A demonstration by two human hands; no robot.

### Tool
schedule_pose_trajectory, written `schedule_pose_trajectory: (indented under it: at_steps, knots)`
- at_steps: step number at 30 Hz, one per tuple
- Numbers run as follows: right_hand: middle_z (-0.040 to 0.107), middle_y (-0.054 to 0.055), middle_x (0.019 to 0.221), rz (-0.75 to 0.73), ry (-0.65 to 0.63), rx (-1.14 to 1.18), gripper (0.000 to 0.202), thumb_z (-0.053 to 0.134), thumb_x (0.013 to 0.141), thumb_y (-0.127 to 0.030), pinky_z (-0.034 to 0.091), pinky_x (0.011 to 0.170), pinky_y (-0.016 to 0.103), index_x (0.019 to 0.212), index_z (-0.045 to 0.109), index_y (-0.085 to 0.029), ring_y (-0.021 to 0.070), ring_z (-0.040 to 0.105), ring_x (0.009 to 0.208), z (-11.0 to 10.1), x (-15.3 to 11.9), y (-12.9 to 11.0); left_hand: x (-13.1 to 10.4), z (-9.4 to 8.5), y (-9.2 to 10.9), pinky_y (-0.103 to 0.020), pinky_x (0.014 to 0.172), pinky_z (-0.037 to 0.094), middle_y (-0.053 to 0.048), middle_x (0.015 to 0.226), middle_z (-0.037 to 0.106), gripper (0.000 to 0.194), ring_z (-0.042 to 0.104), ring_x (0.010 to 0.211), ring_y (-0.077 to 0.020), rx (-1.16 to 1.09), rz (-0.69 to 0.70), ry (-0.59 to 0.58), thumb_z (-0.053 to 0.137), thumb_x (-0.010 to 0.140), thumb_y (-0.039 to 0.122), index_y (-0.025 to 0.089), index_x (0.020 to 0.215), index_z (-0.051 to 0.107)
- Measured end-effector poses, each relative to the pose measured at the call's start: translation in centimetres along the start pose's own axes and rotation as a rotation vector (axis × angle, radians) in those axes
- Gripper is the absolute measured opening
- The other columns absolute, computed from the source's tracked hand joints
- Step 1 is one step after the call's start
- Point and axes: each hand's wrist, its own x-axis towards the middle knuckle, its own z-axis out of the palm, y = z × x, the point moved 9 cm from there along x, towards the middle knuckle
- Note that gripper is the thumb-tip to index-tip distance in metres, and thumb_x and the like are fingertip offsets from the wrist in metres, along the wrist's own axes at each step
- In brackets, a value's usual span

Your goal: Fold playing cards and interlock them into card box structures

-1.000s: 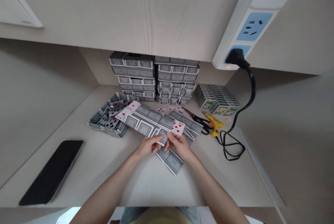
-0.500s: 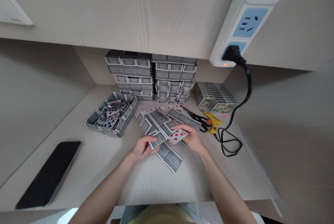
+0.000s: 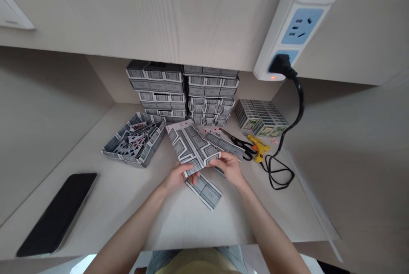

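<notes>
A panel of joined playing cards [image 3: 192, 144], with grey patterned backs and white bands, is tilted up between my hands. My left hand [image 3: 180, 175] pinches its lower left corner, thumb on top. On its lower right edge, my right hand [image 3: 228, 166] is closed, thumb and fingers pressing the cards. Below the panel a strip of joined cards [image 3: 206, 193] lies on the table. Another card strip [image 3: 226, 145] rests behind my right hand, beside black scissors [image 3: 244, 146].
Stacked card boxes [image 3: 211, 90] stand at the back. A card tray [image 3: 134, 139] holding loose cards is left. Card packs [image 3: 262, 116], a yellow glue gun [image 3: 259, 148] and its cable are right. A black phone-like slab [image 3: 57, 214] lies front left. A power strip [image 3: 289, 31] hangs above.
The panel has turned and its surface shows more fully. The red diamond card face that was by my right hand is out of sight. My right hand has moved slightly left onto the panel's edge.
</notes>
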Motion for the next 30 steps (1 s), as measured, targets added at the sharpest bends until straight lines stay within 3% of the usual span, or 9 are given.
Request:
schedule_pose_trajectory:
  at_steps: [5, 9, 14, 17, 22, 27, 30]
  knots:
    - [0.065, 0.000, 0.058, -0.034, 0.055, -0.072, 0.010, 0.071, 0.059, -0.026, 0.047, 0.058, 0.027, 0.056, 0.065, -0.018, 0.0142, 0.059, 0.056, 0.1, 0.1, -0.2, 0.0, -1.8, 0.7, -0.031, 0.059, 0.049, -0.005, 0.081, 0.068, 0.030, 0.063, 0.071, -0.0211, -0.010, 0.110, 0.199, 0.063, 0.065, 0.024, 0.015, 0.093, 0.060]
    - [0.065, -0.001, 0.058, -0.020, 0.077, -0.011, 0.010, 0.069, 0.060, -0.027, 0.047, 0.061, 0.029, 0.058, 0.064, -0.019, 0.0148, 0.060, 0.056, 0.7, 0.3, 0.2, -0.1, -1.6, 0.9, -0.037, 0.081, 0.046, -0.008, 0.100, 0.066, 0.042, 0.061, 0.092, -0.0245, 0.016, 0.174, 0.191, 0.070, 0.059, 0.026, 0.016, 0.099, 0.061]
    - [0.063, -0.001, 0.056, -0.042, 0.110, -0.055, 0.012, 0.069, 0.060, -0.026, 0.045, 0.059, 0.027, 0.057, 0.062, -0.018, 0.0135, 0.056, 0.054, 1.2, 0.1, 0.7, 0.1, -0.9, 0.1, -0.038, 0.092, 0.040, -0.009, 0.097, 0.067, 0.036, 0.059, 0.097, -0.0249, 0.180, 0.130, 0.246, 0.073, 0.055, 0.032, 0.013, 0.084, 0.065]
    - [0.059, -0.003, 0.055, -0.083, 0.122, -0.087, 0.013, 0.070, 0.059, -0.026, 0.042, 0.056, 0.024, 0.055, 0.061, -0.017, 0.0116, 0.051, 0.053, 1.6, -0.2, 0.1, -0.2, -0.8, 1.1, -0.037, 0.097, 0.035, -0.006, 0.095, 0.068, 0.034, 0.055, 0.103, -0.0224, 0.292, 0.227, 0.356, 0.069, 0.059, 0.036, 0.015, 0.087, 0.065]
    - [0.058, -0.002, 0.055, -0.090, 0.099, -0.015, 0.015, 0.069, 0.061, -0.031, 0.043, 0.059, 0.026, 0.057, 0.061, -0.018, 0.0128, 0.051, 0.056, 2.5, -0.6, -1.2, -1.1, -0.2, 3.0, -0.037, 0.095, 0.037, -0.005, 0.081, 0.070, 0.025, 0.054, 0.103, -0.0232, 0.358, 0.291, 0.431, 0.065, 0.064, 0.034, 0.016, 0.083, 0.066]
    - [0.063, 0.001, 0.060, -0.057, 0.047, 0.068, 0.023, 0.064, 0.067, -0.040, 0.048, 0.066, 0.032, 0.063, 0.062, -0.018, 0.0171, 0.058, 0.062, 3.0, -0.6, -1.5, -0.9, 1.1, 3.7, -0.038, 0.082, 0.045, -0.008, 0.076, 0.069, 0.028, 0.059, 0.090, -0.0271, 0.242, 0.236, 0.330, 0.066, 0.063, 0.038, 0.012, 0.073, 0.066]
    - [0.064, 0.000, 0.061, -0.033, 0.019, 0.133, 0.024, 0.064, 0.067, -0.042, 0.050, 0.066, 0.033, 0.065, 0.059, -0.019, 0.0174, 0.061, 0.061, 3.5, -0.8, -1.4, -0.5, 0.9, 3.5, -0.037, 0.080, 0.045, -0.008, 0.075, 0.068, 0.025, 0.059, 0.088, -0.0258, 0.235, 0.241, 0.308, 0.065, 0.064, 0.036, 0.013, 0.073, 0.065]
